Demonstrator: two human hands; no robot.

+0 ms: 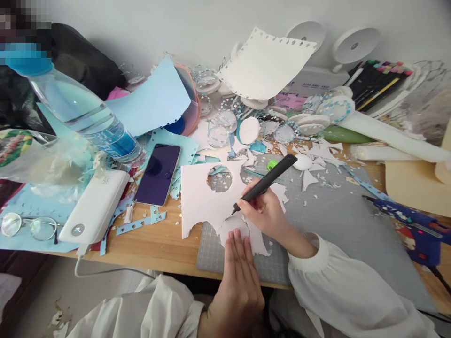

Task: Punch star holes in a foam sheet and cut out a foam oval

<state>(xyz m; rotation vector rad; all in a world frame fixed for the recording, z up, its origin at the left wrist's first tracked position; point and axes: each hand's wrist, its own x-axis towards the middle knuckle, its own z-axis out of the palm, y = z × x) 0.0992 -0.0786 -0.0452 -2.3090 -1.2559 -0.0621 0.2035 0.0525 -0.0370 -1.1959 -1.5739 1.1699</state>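
Note:
My right hand [269,213] grips a black pen [271,177], its tip touching a white sheet [197,197] at the edge of a round white disc [230,230]. Flat on that disc lies my left hand [239,277], fingers stretched out and pressing it down. The sheet has a round hole cut through it near the top and ragged, curved cut-outs along its edges. Under the sheet's right part is a grey cutting mat [317,230]. Paper scraps [310,178] lie on the mat beyond my right hand.
To the left stand a water bottle [88,112], a phone [158,174], a white power bank [95,206] with a cable, and glasses [31,226]. Decorated discs [225,126] pile up at the back. A blue glue gun [412,216] lies on the right.

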